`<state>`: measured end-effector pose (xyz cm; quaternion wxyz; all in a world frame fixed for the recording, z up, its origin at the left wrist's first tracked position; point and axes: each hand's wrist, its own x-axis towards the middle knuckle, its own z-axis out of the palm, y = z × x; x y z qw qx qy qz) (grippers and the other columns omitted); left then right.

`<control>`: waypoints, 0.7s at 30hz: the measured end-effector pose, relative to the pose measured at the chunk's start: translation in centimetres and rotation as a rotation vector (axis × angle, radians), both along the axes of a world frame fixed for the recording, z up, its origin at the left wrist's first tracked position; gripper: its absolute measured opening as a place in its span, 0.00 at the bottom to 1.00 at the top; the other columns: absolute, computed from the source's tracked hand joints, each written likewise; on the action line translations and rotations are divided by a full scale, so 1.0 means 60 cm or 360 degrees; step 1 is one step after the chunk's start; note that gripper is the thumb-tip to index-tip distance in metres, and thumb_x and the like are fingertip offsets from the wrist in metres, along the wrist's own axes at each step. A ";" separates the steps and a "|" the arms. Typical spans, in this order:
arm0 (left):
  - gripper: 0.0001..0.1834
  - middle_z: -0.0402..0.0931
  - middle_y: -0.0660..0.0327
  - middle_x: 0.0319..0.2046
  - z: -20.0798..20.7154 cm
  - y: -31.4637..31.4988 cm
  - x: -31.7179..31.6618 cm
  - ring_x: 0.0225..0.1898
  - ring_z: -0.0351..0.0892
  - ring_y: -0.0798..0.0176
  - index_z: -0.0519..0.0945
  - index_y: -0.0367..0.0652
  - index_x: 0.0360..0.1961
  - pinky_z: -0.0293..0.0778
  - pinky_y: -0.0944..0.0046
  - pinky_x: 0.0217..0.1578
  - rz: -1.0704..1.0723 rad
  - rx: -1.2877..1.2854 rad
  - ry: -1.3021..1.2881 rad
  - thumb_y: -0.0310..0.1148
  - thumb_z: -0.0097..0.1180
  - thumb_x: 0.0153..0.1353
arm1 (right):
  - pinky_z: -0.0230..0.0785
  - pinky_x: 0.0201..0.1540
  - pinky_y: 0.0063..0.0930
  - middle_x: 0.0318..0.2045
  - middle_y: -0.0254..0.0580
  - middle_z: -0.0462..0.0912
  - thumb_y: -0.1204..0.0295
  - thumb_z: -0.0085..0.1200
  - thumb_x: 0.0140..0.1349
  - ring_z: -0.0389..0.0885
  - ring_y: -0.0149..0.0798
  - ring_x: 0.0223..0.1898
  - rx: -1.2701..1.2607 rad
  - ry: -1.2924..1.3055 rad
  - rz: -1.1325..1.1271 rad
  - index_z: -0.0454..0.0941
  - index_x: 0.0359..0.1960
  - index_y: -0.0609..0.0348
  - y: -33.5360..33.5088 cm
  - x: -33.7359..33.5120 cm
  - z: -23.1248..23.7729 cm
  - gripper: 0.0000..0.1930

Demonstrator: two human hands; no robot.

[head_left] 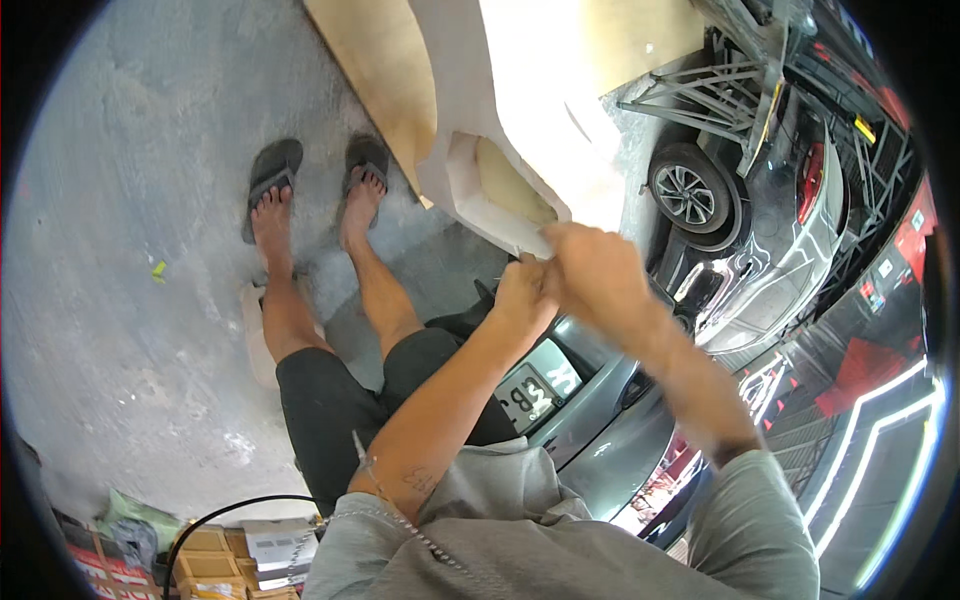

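Observation:
A large white moulded panel (465,95) with an angular cut-out opening lies on a plywood board ahead of me. My left hand (525,297) is closed at the panel's near edge, just below the opening. A thin pointed bit shows by its fingertips, too small to name. My right hand (600,268) is curled into a fist right against the left one, at the near right corner of the opening, and slightly smeared by motion. Whatever sits inside the fingers of either hand is hidden.
The plywood board (365,65) reaches out past the panel. A grey car (600,390) stands close at my right, and a dark car (740,250) with a spoked wheel is beyond it. Metal trestle frames (700,95) stand far right. Cardboard boxes (210,560) sit lower left.

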<state>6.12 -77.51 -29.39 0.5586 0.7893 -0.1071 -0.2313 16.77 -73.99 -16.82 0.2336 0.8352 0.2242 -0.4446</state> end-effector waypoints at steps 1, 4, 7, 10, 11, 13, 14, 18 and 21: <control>0.28 0.72 0.54 0.65 -0.018 -0.024 -0.033 0.48 0.84 0.56 0.71 0.41 0.67 0.78 0.60 0.52 0.0493 -0.0053 -0.0192 0.28 0.50 0.64 | 0.79 0.42 0.46 0.43 0.53 0.85 0.73 0.58 0.54 0.86 0.55 0.40 0.0177 -0.0044 -0.0060 0.79 0.51 0.60 0.037 -0.033 0.014 0.20; 0.20 0.66 0.46 0.68 0.033 0.059 -0.068 0.57 0.79 0.52 0.76 0.47 0.60 0.71 0.57 0.62 0.0141 -0.0053 -0.0579 0.33 0.46 0.68 | 0.81 0.45 0.44 0.47 0.54 0.85 0.78 0.58 0.52 0.86 0.54 0.43 0.1070 -0.0125 -0.0280 0.75 0.61 0.60 0.075 -0.104 0.080 0.29; 0.16 0.70 0.45 0.65 -0.034 0.091 -0.199 0.48 0.83 0.45 0.79 0.44 0.52 0.80 0.54 0.46 0.0396 -0.0374 0.0108 0.31 0.56 0.63 | 0.81 0.46 0.37 0.58 0.51 0.79 0.80 0.56 0.53 0.84 0.46 0.49 0.1614 0.0357 -0.0616 0.68 0.68 0.60 0.149 -0.215 0.078 0.35; 0.11 0.79 0.45 0.55 -0.100 0.179 -0.274 0.39 0.85 0.43 0.80 0.41 0.47 0.81 0.57 0.38 0.0547 0.0021 0.0839 0.30 0.60 0.64 | 0.75 0.50 0.41 0.56 0.49 0.74 0.80 0.53 0.52 0.80 0.48 0.50 0.2153 0.0697 -0.1080 0.65 0.69 0.63 0.203 -0.260 0.076 0.37; 0.11 0.80 0.45 0.52 -0.134 0.215 -0.299 0.37 0.85 0.45 0.80 0.41 0.46 0.81 0.59 0.36 0.0823 -0.0137 0.1294 0.32 0.59 0.65 | 0.77 0.44 0.36 0.53 0.46 0.73 0.80 0.55 0.51 0.79 0.46 0.49 0.2264 0.0554 -0.1120 0.65 0.69 0.59 0.206 -0.267 0.063 0.38; 0.12 0.82 0.52 0.44 -0.192 0.283 -0.326 0.36 0.84 0.54 0.79 0.39 0.48 0.82 0.59 0.34 0.1498 -0.0410 0.1777 0.34 0.60 0.67 | 0.77 0.41 0.35 0.50 0.45 0.73 0.80 0.56 0.50 0.79 0.45 0.46 0.2286 0.0394 -0.1300 0.67 0.68 0.57 0.180 -0.253 0.038 0.38; 0.13 0.82 0.58 0.39 -0.224 0.310 -0.333 0.37 0.84 0.62 0.78 0.36 0.50 0.82 0.59 0.34 0.1873 -0.0547 0.1785 0.33 0.60 0.69 | 0.77 0.39 0.35 0.47 0.44 0.73 0.81 0.57 0.50 0.79 0.44 0.44 0.2238 0.0271 -0.1436 0.68 0.67 0.55 0.162 -0.242 0.023 0.37; 0.20 0.81 0.57 0.47 -0.279 0.474 -0.338 0.44 0.83 0.54 0.73 0.38 0.60 0.83 0.49 0.44 0.1621 -0.0666 0.1585 0.33 0.59 0.70 | 0.74 0.37 0.31 0.36 0.45 0.78 0.85 0.56 0.54 0.80 0.43 0.34 0.2077 -0.0394 -0.1829 0.81 0.49 0.57 0.068 -0.215 -0.074 0.20; 0.24 0.73 0.54 0.59 -0.214 0.421 -0.192 0.60 0.74 0.52 0.66 0.42 0.67 0.77 0.42 0.55 0.1601 -0.0708 0.1597 0.30 0.54 0.71 | 0.72 0.45 0.29 0.38 0.40 0.79 0.84 0.59 0.51 0.78 0.35 0.39 0.2134 -0.0423 -0.2202 0.80 0.47 0.60 -0.062 -0.251 -0.153 0.19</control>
